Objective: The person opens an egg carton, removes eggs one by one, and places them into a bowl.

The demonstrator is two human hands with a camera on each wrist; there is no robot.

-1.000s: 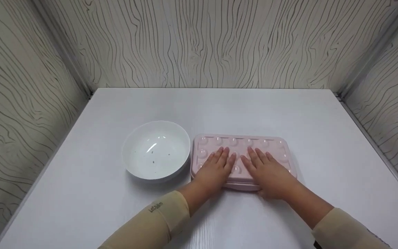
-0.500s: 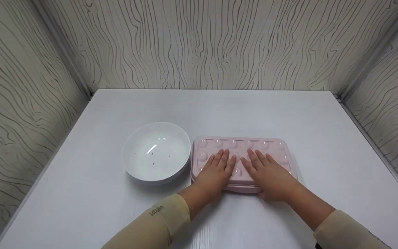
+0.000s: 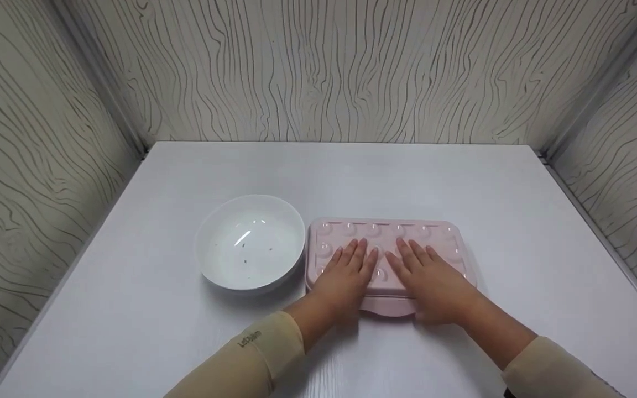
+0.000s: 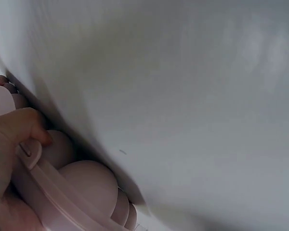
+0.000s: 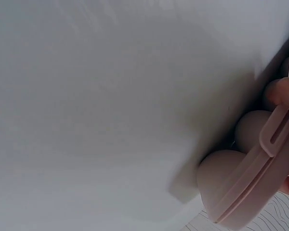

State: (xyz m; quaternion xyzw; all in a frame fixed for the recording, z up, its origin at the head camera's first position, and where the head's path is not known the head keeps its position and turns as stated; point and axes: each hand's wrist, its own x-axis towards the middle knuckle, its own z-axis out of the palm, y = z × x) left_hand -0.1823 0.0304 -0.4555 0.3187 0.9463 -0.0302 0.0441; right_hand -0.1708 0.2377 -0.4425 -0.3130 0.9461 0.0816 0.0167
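A pink plastic egg box (image 3: 351, 228) with rows of round bumps on its lid lies on the white table. My left hand (image 3: 340, 284) rests its fingers on the left part of the lid; in the left wrist view its thumb (image 4: 31, 126) bends over the front edge beside a slotted clasp (image 4: 32, 153). On the right part of the lid lie the fingers of my right hand (image 3: 434, 284), with the thumb (image 5: 285, 92) against the front edge near another clasp (image 5: 274, 132). Between the hands a front flap (image 3: 387, 307) sticks out. The box's inside is hidden.
Just left of the box stands a white bowl (image 3: 252, 243) with a few small dark marks inside. Wood-patterned panels (image 3: 318, 72) enclose the white table (image 3: 318, 171) at the back and both sides.
The box's front flap juts out farther towards me than before. Both thumbs' lower sides have shifted slightly, while the fingers stay on the lid. The bowl is where it was.
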